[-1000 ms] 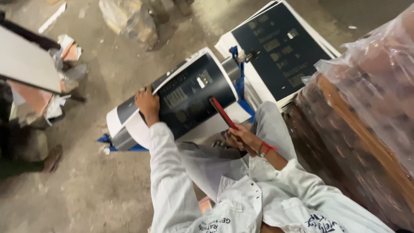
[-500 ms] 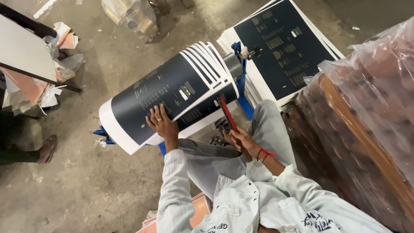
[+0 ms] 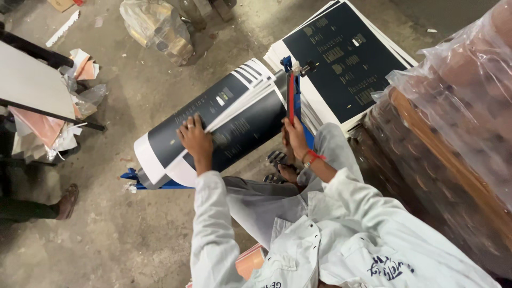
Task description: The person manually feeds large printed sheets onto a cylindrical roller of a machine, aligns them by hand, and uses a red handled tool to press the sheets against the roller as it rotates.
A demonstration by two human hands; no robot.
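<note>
The left hand presses flat, fingers spread, on the curled dark-blue printed sheets — they could spring back; the right hand grips the red lever handle, which might slip.

The print on the dark sheets is too small to tell. The blue frame lies mostly hidden beneath them. The wrapped stack is cut off at the right edge.

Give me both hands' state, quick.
Left hand: open, fingers spread flat, pressing on the curved dark sheet.
Right hand: closed around the red handle.
</note>
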